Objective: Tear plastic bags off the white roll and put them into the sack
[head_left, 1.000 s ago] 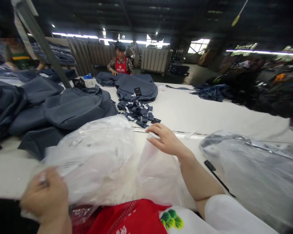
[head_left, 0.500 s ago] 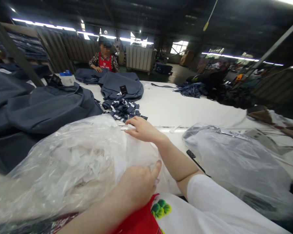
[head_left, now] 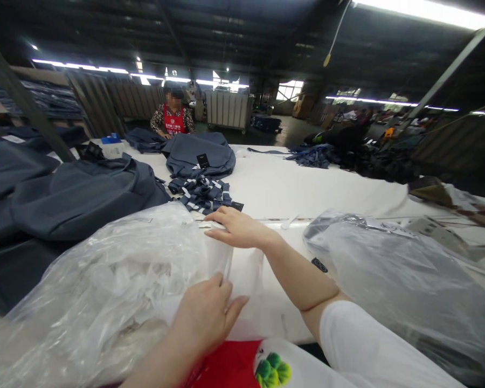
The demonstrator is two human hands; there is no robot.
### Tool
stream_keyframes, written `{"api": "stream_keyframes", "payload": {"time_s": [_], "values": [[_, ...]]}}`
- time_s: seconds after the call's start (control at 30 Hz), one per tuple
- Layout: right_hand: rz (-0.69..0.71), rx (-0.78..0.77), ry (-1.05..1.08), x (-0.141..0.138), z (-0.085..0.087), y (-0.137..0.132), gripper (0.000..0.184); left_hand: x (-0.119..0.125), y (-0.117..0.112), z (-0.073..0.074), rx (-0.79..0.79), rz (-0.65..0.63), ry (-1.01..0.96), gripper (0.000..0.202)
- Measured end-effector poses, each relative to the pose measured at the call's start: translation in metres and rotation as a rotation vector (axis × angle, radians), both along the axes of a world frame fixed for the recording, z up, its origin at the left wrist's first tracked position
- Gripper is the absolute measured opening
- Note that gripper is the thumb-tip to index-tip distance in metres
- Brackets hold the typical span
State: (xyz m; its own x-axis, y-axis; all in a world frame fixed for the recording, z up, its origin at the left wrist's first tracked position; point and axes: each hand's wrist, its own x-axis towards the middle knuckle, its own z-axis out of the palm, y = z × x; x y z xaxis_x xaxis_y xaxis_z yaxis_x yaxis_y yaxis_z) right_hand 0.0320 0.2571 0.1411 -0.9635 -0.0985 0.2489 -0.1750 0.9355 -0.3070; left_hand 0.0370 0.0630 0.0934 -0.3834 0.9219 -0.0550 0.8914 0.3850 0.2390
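A thin, whitish see-through plastic bag (head_left: 244, 275) stretches between my two hands over the table edge. My right hand (head_left: 242, 229) pinches its far edge between thumb and fingers. Nearer to me, my left hand (head_left: 206, 310) has its fingers curled on the bag, with the thumb sticking out to the right; part of its grip is hidden. On the left a big clear bag (head_left: 117, 269), filled with crumpled clear plastic, lies beside my left arm. Just beyond my right hand sits a heap of dark blue fabric strips with white bands (head_left: 202, 191).
Dark blue garments (head_left: 81, 188) pile up at left, and a folded one with a black tag (head_left: 202, 153) lies farther back. A plastic-wrapped bundle (head_left: 388, 280) is at right, near a black tag (head_left: 319, 264). Across the white table (head_left: 319, 188) a co-worker in a red apron (head_left: 173, 121) sits.
My left hand has moved left and slightly away from me along the bag. My right hand stays at the far edge. The view has tilted up a little.
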Motion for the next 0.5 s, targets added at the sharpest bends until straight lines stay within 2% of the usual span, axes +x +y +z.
{"api": "stream_keyframes", "payload": {"time_s": [0.13, 0.23, 0.33, 0.43, 0.5], "values": [[-0.017, -0.016, -0.003, -0.007, -0.003, 0.011, 0.035, -0.020, -0.047, -0.006, -0.113, 0.200, 0.009, 0.037], [0.160, -0.068, 0.096, -0.014, -0.005, 0.011, 0.025, -0.038, -0.074, -0.011, -0.097, 0.315, 0.039, 0.028], [0.352, -0.093, 0.115, -0.016, -0.004, 0.006, 0.016, -0.054, -0.096, -0.019, 0.109, 0.383, -0.002, 0.024], [0.380, -0.043, 0.100, -0.016, -0.001, -0.001, 0.029, -0.067, -0.113, -0.028, 0.435, 0.460, -0.231, 0.023], [0.370, -0.004, 0.112, -0.016, -0.001, -0.008, 0.025, -0.073, -0.118, -0.035, 0.600, 0.547, -0.385, 0.023]]}}
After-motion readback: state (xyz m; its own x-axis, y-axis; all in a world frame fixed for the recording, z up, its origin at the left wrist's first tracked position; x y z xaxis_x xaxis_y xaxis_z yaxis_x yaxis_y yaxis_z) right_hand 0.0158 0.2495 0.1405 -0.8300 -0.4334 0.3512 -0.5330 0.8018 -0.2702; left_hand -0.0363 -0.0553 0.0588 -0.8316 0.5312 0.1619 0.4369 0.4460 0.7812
